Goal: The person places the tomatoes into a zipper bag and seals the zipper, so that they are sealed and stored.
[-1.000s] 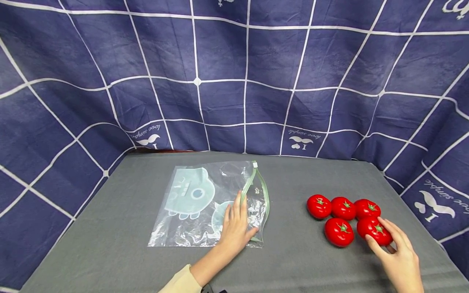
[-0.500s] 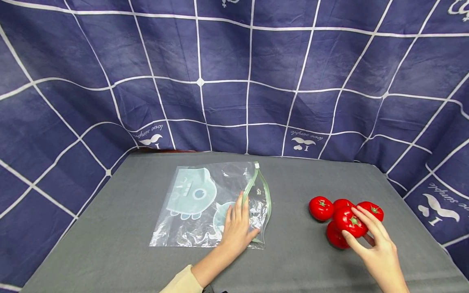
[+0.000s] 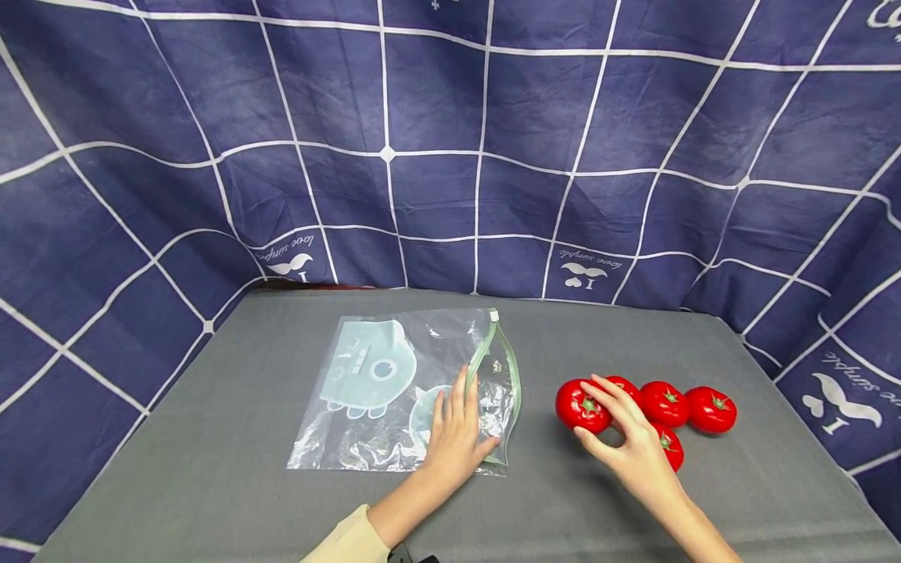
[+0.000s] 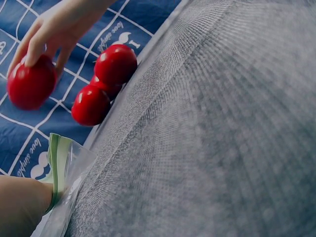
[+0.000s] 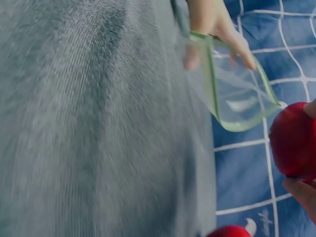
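My left hand (image 3: 450, 442) lies on a clear zip bag (image 3: 380, 391) with pale blue cartoon prints. Its fingers are stretched out at the green-edged mouth (image 5: 212, 84), which gapes open toward the right. My right hand (image 3: 633, 446) grips a red tomato (image 3: 581, 407) between thumb and fingers, to the right of that mouth. In the left wrist view the held tomato (image 4: 32, 84) hangs off to the side of the others. Behind and beside this hand are more tomatoes, one (image 3: 665, 403) in the middle and one (image 3: 711, 409) at the far right; two are partly hidden by the hand.
A grey cloth covers the table (image 3: 211, 407). Blue curtain fabric (image 3: 436, 195) with white grid lines closes off the back and both sides. A white slider (image 3: 494, 316) sits at the far end of the bag's zip.
My right hand has lifted the tomato from the front right of the group and carried it left, past the others, toward the bag. My left hand has stayed in place on the bag.
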A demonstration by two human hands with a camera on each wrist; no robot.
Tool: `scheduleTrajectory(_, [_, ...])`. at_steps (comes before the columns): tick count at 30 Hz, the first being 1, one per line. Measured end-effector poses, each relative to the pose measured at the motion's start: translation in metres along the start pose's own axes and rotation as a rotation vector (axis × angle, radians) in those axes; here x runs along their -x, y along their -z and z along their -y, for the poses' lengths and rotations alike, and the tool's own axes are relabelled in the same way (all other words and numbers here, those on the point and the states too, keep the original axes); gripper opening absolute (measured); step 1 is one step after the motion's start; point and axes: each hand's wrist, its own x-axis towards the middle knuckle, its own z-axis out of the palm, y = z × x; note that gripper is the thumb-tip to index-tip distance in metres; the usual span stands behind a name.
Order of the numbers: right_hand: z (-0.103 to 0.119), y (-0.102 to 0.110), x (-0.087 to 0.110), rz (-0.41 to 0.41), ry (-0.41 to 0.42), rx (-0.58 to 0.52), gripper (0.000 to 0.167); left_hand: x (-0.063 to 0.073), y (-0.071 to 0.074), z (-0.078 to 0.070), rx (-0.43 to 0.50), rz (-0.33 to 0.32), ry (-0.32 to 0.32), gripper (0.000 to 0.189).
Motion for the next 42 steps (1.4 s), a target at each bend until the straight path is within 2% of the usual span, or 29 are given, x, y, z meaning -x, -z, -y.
scheduleTrajectory(4, [0.004,-0.016,-0.006,0.016,-0.017,-0.027,0.059,-0.001,0.000,0.000,0.008,0.008,-0.001,0.104])
scheduleTrajectory(12, [-0.005,-0.049,-0.019,0.014,0.018,-0.092,0.059,-0.001,-0.001,0.000,0.008,-0.004,-0.002,0.105])
scheduleTrajectory(23, [-0.006,-0.080,-0.038,0.054,0.027,-0.042,0.056,-0.001,0.000,0.000,-0.043,-0.007,-0.012,0.104])
scheduleTrajectory(28, [-0.005,-0.089,-0.045,0.073,-0.024,-0.093,0.055,-0.001,-0.001,0.000,-0.056,-0.020,-0.022,0.104])
scheduleTrajectory(36, [-0.004,-0.103,-0.053,0.048,-0.139,-0.144,0.054,-0.001,-0.002,0.000,-0.027,-0.009,-0.014,0.106])
scheduleTrajectory(42, [-0.003,-0.114,-0.060,0.013,-0.175,-0.169,0.054,0.000,-0.003,0.000,-0.038,-0.017,-0.013,0.106])
